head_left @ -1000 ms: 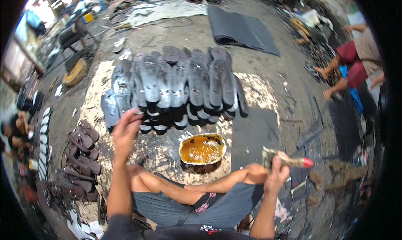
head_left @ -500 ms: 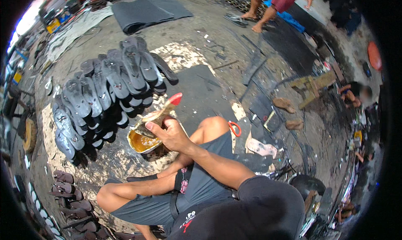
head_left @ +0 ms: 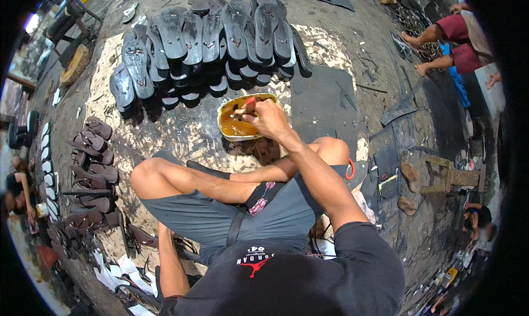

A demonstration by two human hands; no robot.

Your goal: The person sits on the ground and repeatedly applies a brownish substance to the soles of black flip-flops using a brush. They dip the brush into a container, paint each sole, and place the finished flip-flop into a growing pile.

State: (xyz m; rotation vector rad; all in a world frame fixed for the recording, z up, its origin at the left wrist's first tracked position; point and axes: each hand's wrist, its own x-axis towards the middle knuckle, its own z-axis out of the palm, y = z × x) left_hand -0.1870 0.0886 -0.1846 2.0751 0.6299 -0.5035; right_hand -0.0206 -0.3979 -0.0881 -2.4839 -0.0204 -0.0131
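My right hand [head_left: 270, 119] is closed around a brush [head_left: 249, 105] with a red-tipped handle. It holds the brush over a pale-rimmed tub [head_left: 225, 135] of amber, glue-like liquid [head_left: 234, 126]. The brush's lower end is mostly hidden by my fingers and the tub. Beyond the tub, black sandal soles [head_left: 201, 35] lie in overlapping rows, several with a glossy, wet-looking top. My left forearm [head_left: 172, 263] reaches down beside my left thigh, and the fingers of that hand are hidden there.
Brown sandals [head_left: 96, 173] are stacked at my left, near a row of white-edged soles [head_left: 48, 173]. A dark sheet [head_left: 322, 101] lies right of the tub. Red-orange handle loops [head_left: 350, 169] show by my right knee. Another person's feet [head_left: 424, 68] are at the far right.
My view has turned, so the tub and soles sit farther right and higher. My right hand still grips the brush, whose red tip no longer sticks out far beyond the tub. More of my left forearm shows.
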